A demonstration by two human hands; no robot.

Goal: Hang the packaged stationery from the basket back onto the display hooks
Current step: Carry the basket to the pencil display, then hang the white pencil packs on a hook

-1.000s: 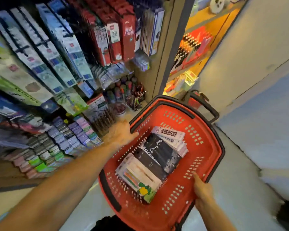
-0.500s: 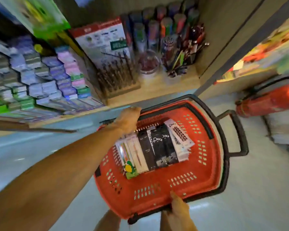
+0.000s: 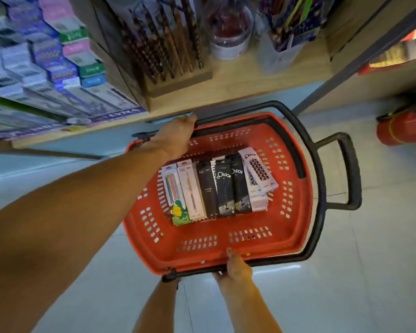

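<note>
While both hands grip the red perforated plastic basket (image 3: 291, 239), left hand (image 3: 175, 137) closed on the rim at 11 o'clock and right hand (image 3: 235, 266) at 6, the flat packaged stationery (image 3: 216, 188) lies inside; hanging hasn't begun. Next: free a hand and lift a pack.

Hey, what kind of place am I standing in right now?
Most likely a stationery shop aisle. A wooden display shelf holds a block of pencils and stacked boxed supplies, and both hands hold a red shopping basket with packaged pens lying inside, over a tiled floor.
</note>
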